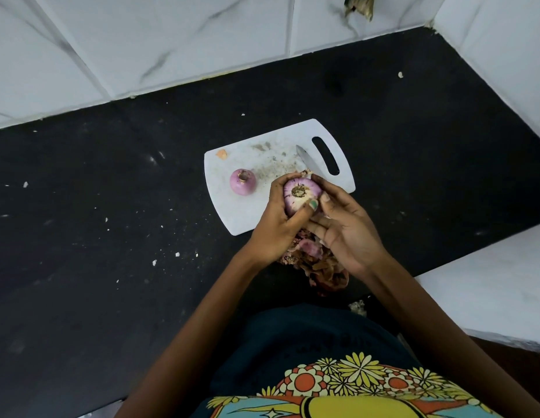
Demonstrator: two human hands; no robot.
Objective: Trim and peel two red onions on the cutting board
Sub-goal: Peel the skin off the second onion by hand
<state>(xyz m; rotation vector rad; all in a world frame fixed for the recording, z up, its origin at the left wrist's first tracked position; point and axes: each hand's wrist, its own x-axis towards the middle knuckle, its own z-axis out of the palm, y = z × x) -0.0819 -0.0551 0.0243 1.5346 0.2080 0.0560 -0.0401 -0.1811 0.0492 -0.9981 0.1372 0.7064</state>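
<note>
L thumb tip, green-painted nail [313, 204], presses on the pale purple-and-white red onion [300, 196] held up between both hands, root end w/ its brown stubble facing the camera. Left hand [274, 227] is curled round the onion's left and underside, gripping it. Right hand [344, 230] sits just beside on the onion's right: thumb against the bulb, the other fingers reaching under it, fairly straight. Whether they pinch a strip of skin I can't tell; contact is hidden behind the bulb. A steel knife blade [306, 159] pokes out past the top of the onion, tip toward the far wall; its handle is out of sight, so can't say if the R hand holds it or it just lies on the board.

Held onion hovers above the near right part of the white plastic cutting board w/ slot handle [280, 137], not resting on it. Second round red-purple onion [243, 181] sits on the board's left part, apart from the hands, cut top up, looks smooth and glossy, prob. already trimmed + peeled.

Below the hands, at the counter's near edge, a heap of dry brown-pink onion skins [318, 263] on the black speckled stone counter [112, 206].

Judgement: approx. past halfway. Onion 1 looks done. Onion 2: most papery skin seems off, root end still untrimmed, maybe last layer to strip.
</note>
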